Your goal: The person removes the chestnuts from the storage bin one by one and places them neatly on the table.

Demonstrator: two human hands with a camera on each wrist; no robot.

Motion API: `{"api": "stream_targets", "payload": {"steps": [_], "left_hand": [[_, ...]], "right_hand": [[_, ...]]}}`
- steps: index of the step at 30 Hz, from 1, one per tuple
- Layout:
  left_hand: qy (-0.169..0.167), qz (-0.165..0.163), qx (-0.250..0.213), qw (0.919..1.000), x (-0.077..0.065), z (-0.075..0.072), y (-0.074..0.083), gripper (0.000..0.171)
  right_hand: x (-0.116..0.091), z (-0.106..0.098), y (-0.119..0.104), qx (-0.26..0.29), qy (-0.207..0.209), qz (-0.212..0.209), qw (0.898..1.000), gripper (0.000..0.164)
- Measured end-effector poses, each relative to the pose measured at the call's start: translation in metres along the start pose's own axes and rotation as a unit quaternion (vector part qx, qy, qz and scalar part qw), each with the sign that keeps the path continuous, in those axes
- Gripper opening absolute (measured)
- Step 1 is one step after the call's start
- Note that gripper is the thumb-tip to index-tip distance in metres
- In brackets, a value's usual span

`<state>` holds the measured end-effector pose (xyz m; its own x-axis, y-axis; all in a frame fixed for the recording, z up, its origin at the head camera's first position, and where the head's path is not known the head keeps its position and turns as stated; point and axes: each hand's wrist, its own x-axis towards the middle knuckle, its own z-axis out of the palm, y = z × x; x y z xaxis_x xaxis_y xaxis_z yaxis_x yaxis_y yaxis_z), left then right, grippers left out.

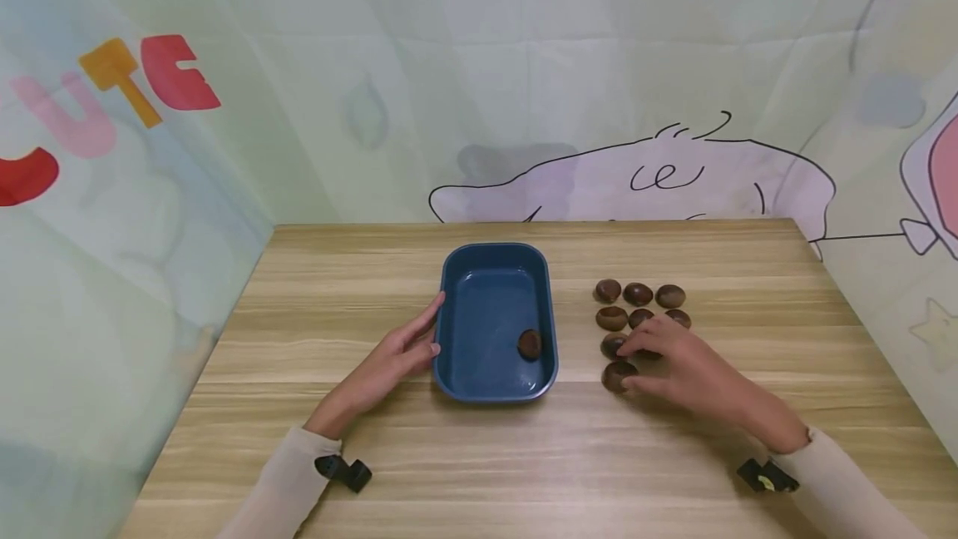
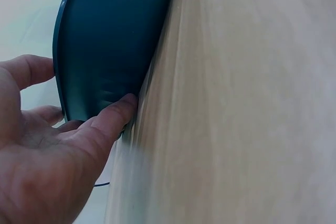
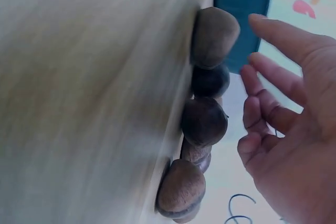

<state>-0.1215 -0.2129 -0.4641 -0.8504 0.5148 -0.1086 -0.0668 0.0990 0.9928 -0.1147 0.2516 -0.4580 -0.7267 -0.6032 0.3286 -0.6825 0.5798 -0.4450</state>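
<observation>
A blue rectangular tray (image 1: 482, 318) lies on the table with one brown chestnut (image 1: 530, 345) inside, near its right wall. My left hand (image 1: 382, 368) touches the tray's left side; in the left wrist view, the thumb (image 2: 118, 113) lies low against the outer wall. Right of the tray, several chestnuts (image 1: 611, 318) sit in short rows. Over the front rows hovers my right hand (image 1: 688, 364), hiding some of them, its fingertips close to the frontmost chestnut (image 1: 617, 377). The right wrist view shows a gap between these fingers and the nearest chestnut (image 3: 214, 38).
The wooden table (image 1: 337, 273) ends at the back against a printed cloth backdrop (image 1: 299, 106) with letters and a cartoon outline. A small black device (image 1: 344, 472) sits at the left wrist, and another black device (image 1: 767, 477) at the right.
</observation>
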Motion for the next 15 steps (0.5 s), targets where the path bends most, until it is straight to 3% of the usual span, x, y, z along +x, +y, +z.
{"api": "stream_targets", "payload": {"steps": [6, 10, 15], "left_hand": [[0.002, -0.002, 0.002, 1.0, -0.001, 0.0, 0.001, 0.073], [0.001, -0.001, -0.001, 1.0, -0.001, 0.0, 0.001, 0.074], [0.001, 0.001, -0.004, 1.0, 0.0, 0.0, 0.0, 0.074]], "right_hand": [[0.004, -0.008, -0.002, 0.134, 0.01, 0.065, 0.989, 0.033], [0.01, -0.009, -0.002, 0.162, 0.005, 0.1, 0.982, 0.03], [0.02, -0.009, -0.005, 0.158, 0.006, 0.099, 0.982, 0.031]]}}
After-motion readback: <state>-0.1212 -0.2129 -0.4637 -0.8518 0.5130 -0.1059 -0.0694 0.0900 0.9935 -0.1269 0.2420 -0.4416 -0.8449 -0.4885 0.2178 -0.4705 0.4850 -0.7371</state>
